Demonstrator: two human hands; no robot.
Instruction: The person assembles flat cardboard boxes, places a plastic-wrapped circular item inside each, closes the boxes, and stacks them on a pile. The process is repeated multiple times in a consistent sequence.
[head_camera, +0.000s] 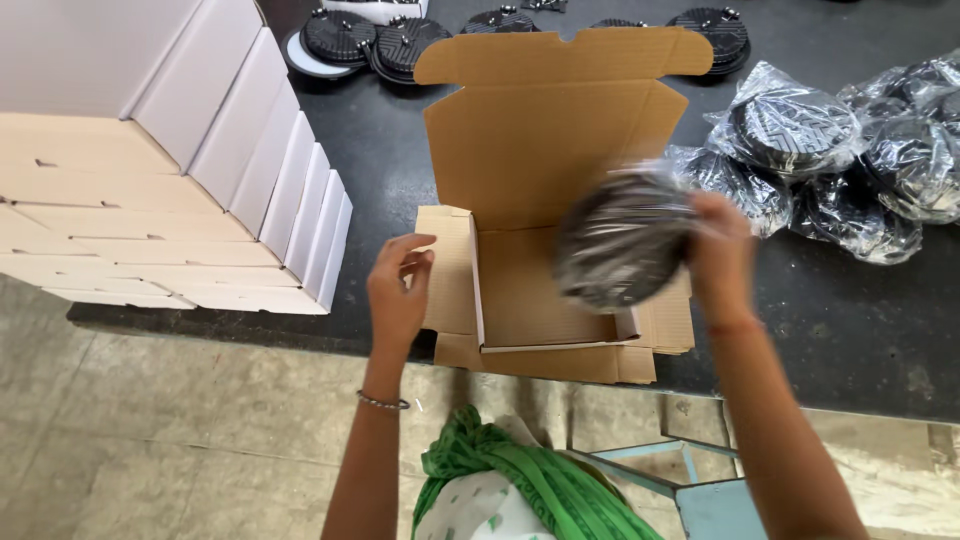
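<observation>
Bagged black disc (622, 240), round and ribbed, blurred, wrapped in clear plastic, held upright above the open cardboard box (545, 290), over its right half. Right hand (718, 245) closed on the disc's right edge, grip pinching bag and rim together. Left hand (398, 290) at the box's left flap, fingers (412, 252) loosely curled and parted, holding nothing; thin bangle (384, 402) on that wrist. Whether the fingertips touch the flap: cannot tell.

Box lying on a small stack of flat cardboard blanks (560, 358) at the near edge of the dark surface (850, 330), lid standing up behind with rounded tabs at the top. More bagged discs (800, 135) heaped at right on the surface, well apart from the box. Bare black discs (405, 45) lined up along the far side behind the lid. Stacked white folded boxes (250, 170) at left, leaning in a row. Green and white cloth (510, 485) below, near a pale blue frame (700, 490) over the concrete floor (150, 440).
</observation>
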